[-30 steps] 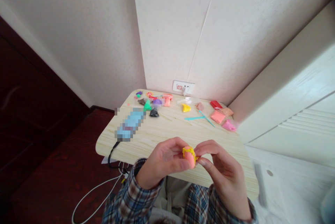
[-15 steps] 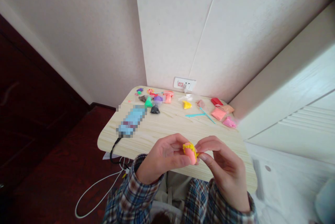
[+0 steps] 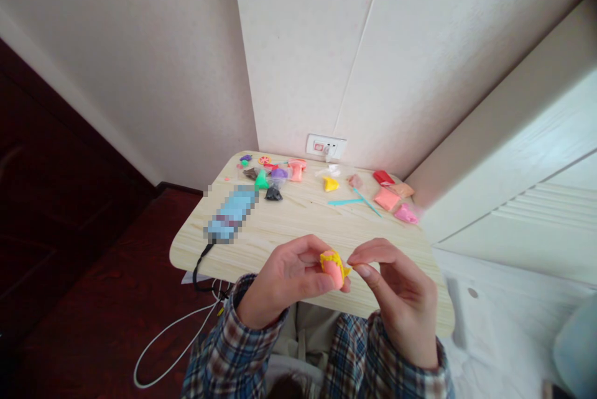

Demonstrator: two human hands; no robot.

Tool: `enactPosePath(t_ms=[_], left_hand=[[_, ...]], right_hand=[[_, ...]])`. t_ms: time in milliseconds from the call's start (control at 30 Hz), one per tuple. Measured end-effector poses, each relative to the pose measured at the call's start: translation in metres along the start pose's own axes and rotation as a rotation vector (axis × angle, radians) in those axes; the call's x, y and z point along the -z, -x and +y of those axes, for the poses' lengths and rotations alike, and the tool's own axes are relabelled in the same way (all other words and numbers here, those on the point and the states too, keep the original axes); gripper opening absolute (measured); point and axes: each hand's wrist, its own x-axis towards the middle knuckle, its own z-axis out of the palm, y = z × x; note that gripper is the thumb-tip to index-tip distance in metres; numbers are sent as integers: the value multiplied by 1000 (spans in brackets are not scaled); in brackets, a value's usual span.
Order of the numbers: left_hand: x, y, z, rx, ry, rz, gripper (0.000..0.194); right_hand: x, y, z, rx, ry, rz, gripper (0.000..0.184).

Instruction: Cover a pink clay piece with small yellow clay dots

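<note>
My left hand [image 3: 289, 278] holds a small clay piece [image 3: 334, 268], peach-orange with yellow clay on its top, pinched between thumb and fingers. My right hand [image 3: 396, 290] is beside it, its thumb and forefinger pinched together at the yellow edge of the piece. Both hands hover over the near edge of a light wooden table [image 3: 298, 225]. Plaid sleeves cover both wrists.
At the back of the table lie several clay lumps and packets: a green one [image 3: 262, 180], a black one [image 3: 273, 194], a yellow one [image 3: 331, 184], a pink one [image 3: 405, 214]. Two teal sticks [image 3: 357, 201], a blurred blue object [image 3: 232, 214], a wall socket [image 3: 325, 146], cables on the floor, white furniture on the right.
The hands and clay piece have shifted slightly left and up in view as the camera moved. The right fingers now pinch at the yellow edge a little apart from the peach body.
</note>
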Motion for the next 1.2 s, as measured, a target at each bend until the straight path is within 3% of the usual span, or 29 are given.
enactPosePath(t_ms=[367,667,833,1200], left_hand=[[12,4,-1,-54,-34,-13,41],[9,2,1,-18,-53,-3,43],[0,3,3,-17,-16,102,43],[-4,0,3,7,-29,105,52]], right_hand=[[-3,-3,13,-186,-157,253,17],[-3,-6,17,-298,-299,240,28],[-3,-7,18,-352,-341,263,30],[-1,-5,14,-358,-353,234,29]])
